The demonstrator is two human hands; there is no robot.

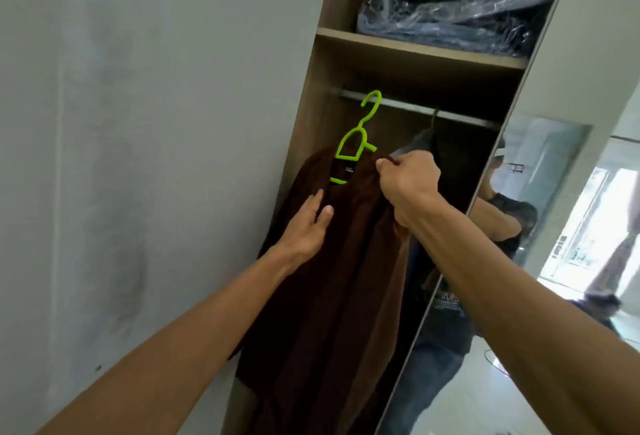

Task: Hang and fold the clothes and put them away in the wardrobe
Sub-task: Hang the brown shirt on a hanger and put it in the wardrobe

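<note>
Brown shirt (pixel 332 278) on green hanger (pixel 353 145), held inside the wardrobe (pixel 311 123) just under the rail (pixel 450 115). The hook overlaps the rail; cannot tell whether it rests on it. Right hand (pixel 408 185): grip closed tight on the shirt's shoulder, with the hanger arm beneath hidden by fabric and fingers. Left hand (pixel 306 226): fingers straight, flat against the shirt front, holding nothing. Shirt hem cut off at frame bottom. Behind the right hand is a dark hung garment (pixel 420 142), mostly hidden. The shelf (pixel 415 48) above carries a plastic-wrapped bundle (pixel 450 12), contents unclear.

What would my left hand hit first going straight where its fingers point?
The left hand rests on the brown shirt; straight on, it would likely meet the green hanger at the collar.
</note>
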